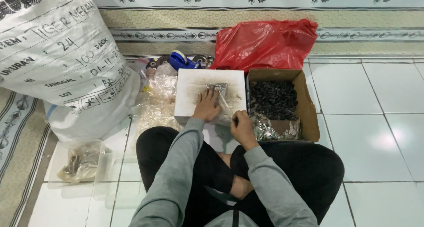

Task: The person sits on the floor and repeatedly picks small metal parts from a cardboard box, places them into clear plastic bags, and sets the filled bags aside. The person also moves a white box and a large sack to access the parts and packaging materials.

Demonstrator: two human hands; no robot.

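Left hand: the left hand (206,105) lies flat, fingers spread, pressing on a small clear plastic bag (219,95) filled with shiny bits.
Right hand: the right hand (241,126) is pinched shut on the near end of the same bag, just right of and nearer the body than the left hand.
Bag's place: it rests on the white box (190,83) in front of the knees, under the left palm.
Done so far: as I judge it, one bag is filled and being closed; silvery filled packets (271,129) sit just right of the right hand, in the near end of the cardboard box (309,110).
Left to do: a heap of small black parts (273,99) fills the far half of that box, so much seems unpacked.
Materials: thin crinkly film, dull brown card, a scuffed white box top, glossy floor tiles (380,134).
Around: a pile of empty clear bags (160,101) left of the left hand; a red plastic bag (265,43) beyond; a big white woven sack (57,54) far left; a clear tub (84,160) of brownish pieces by the left elbow.
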